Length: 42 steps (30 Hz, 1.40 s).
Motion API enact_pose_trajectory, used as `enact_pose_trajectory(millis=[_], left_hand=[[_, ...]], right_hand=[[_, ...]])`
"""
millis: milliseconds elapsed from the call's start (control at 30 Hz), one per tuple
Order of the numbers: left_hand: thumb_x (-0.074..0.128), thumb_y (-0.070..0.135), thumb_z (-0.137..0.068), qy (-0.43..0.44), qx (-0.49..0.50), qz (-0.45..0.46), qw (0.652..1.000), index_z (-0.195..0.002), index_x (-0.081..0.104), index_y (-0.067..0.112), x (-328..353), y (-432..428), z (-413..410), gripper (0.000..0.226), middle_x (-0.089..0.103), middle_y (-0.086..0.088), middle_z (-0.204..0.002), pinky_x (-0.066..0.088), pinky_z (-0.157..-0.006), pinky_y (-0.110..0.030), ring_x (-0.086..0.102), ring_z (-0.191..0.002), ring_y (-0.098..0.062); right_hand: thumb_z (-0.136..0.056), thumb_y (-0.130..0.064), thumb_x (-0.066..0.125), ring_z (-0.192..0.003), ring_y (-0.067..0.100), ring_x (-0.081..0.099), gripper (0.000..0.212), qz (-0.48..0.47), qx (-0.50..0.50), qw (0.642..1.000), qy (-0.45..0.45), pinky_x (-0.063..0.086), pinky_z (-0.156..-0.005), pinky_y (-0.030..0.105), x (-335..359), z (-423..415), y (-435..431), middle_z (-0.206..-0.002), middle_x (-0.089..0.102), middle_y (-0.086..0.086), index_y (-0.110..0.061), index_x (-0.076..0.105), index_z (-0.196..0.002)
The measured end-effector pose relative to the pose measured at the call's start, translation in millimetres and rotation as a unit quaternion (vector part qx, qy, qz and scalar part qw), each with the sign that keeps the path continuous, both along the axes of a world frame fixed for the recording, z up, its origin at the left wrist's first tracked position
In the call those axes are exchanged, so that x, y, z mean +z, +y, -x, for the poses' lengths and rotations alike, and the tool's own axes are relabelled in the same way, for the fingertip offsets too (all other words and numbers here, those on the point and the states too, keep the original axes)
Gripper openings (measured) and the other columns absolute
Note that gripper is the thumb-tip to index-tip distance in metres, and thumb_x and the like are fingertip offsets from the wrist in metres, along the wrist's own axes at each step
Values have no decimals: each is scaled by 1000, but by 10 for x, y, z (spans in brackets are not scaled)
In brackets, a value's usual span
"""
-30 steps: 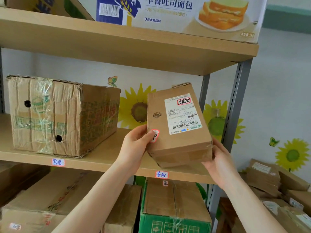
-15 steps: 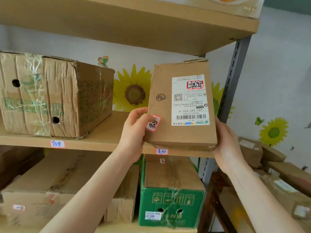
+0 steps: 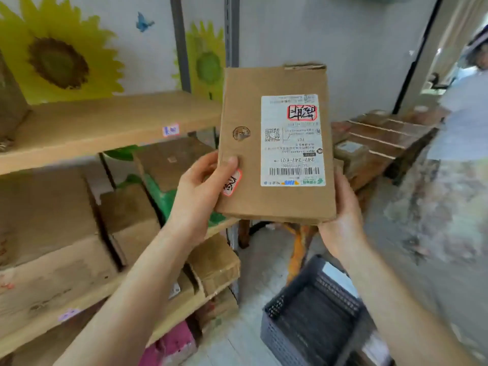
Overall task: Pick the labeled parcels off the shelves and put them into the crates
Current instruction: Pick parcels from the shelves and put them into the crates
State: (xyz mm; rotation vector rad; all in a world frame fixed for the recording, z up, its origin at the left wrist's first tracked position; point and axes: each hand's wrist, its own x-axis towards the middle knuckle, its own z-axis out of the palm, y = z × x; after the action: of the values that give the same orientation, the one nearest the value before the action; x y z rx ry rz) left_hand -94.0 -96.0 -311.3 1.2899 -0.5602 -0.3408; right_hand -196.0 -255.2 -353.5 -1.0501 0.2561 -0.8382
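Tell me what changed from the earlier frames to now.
The parcel, earlier held up in front of the shelf, has been carried right, clear of it; a dark crate now shows on the floor below. Unchanged: left hand and right hand keep their grip on its sides, label facing the camera.

Sunflower decal [image 3: 56, 62], blue butterfly sticker [image 3: 144, 21] nearby

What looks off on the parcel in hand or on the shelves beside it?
The parcel carries its shipping label upside down, and the flap edge at its top is torn and lifting. On the lower shelf, a small carton sits tilted, overhanging the front edge.
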Motion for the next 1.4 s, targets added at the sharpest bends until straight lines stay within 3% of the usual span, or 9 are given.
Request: enact_pose_trajectory(millis=[100, 267, 500, 667, 800, 933, 1100, 1267, 1400], left_hand=[[59, 21, -88, 19, -74, -41, 996, -103, 66, 20, -366, -369, 397, 16, 71, -2, -95, 52, -73, -25, 65, -79, -12], [61, 20, -87, 73, -203, -102, 971, -108, 66, 17, -949, -1097, 1176, 22, 72, -6, -103, 51, -83, -32, 66, -89, -17], [61, 19, -88, 131, -330, -199, 913, -119, 61, 16, -1783, -2273, 2339, 31, 71, -2, -105, 56, -68, -27, 69, -84, -13], [59, 20, -89, 152, -356, -272, 881, -122, 59, 15, -2357, -2922, 3022, 33, 69, -3, -108, 53, -60, -19, 68, -83, -10], [56, 18, -91, 175, -340, -319, 867, -116, 59, 16, -2782, -3221, 3307, 25, 68, -2, -102, 53, -62, -20, 66, -80, -11], [53, 19, -94, 187, -328, -380, 844, -119, 57, 16, -3285, -3391, 3358, 26, 67, -3, -107, 54, -69, -27, 65, -90, -17], [49, 23, -95, 170, -314, -465, 810, -116, 57, 19, -4215, -3562, 3237, 23, 66, -1, -107, 51, -72, -30, 63, -93, -18], [43, 23, -97, 119, -311, -538, 774, -114, 54, 19, -5473, -3721, 3093, 20, 62, -2, -113, 48, -88, -38, 58, -104, -21], [39, 25, -98, 105, -305, -596, 735, -129, 48, 14, -6422, -3835, 2981, 33, 59, -6, -118, 48, -90, -38, 57, -106, -24]], right_hand=[[-90, -41, 45, -114, 26, 58, 46, -59, -91, 992, 69, 47, -94, 38, -393, 648, -194, -118, 64, 9, -14, 55, -126], [-92, -43, 43, -116, 29, 57, 32, -133, -177, 961, 164, 41, -102, 50, -905, 1772, -582, -122, 64, 9, -23, 65, -104], [-95, -50, 32, -87, 14, 70, 43, -211, -240, 914, 249, 52, -82, 35, -1566, 3241, -1199, -96, 74, -2, -28, 69, -93], [-87, -63, 29, -100, 22, 63, 56, -261, -224, 884, 317, 52, -80, 34, -2042, 3951, -1704, -104, 72, 2, -26, 68, -102], [-70, -67, 42, -99, 19, 67, 58, -306, -180, 870, 342, 53, -73, 33, -2450, 4182, -2003, -108, 72, 1, -30, 66, -107], [-87, -44, 52, -87, 15, 71, 27, -334, -149, 850, 379, 55, -78, 32, -2937, 4202, -2200, -95, 75, -1, -24, 67, -97], [-91, -32, 55, -72, 8, 70, 26, -381, -121, 815, 420, 54, -58, 20, -3826, 4107, -2405, -87, 73, -2, -11, 62, -104], [-94, -26, 51, -91, 20, 64, 25, -409, -105, 783, 456, 54, -84, 34, -5133, 3886, -2528, -109, 67, 10, -7, 56, -109], [-95, -28, 50, -91, 19, 63, 32, -433, -98, 765, 467, 52, -86, 35, -6147, 3705, -2591, -108, 65, 7, -6, 53, -118]])
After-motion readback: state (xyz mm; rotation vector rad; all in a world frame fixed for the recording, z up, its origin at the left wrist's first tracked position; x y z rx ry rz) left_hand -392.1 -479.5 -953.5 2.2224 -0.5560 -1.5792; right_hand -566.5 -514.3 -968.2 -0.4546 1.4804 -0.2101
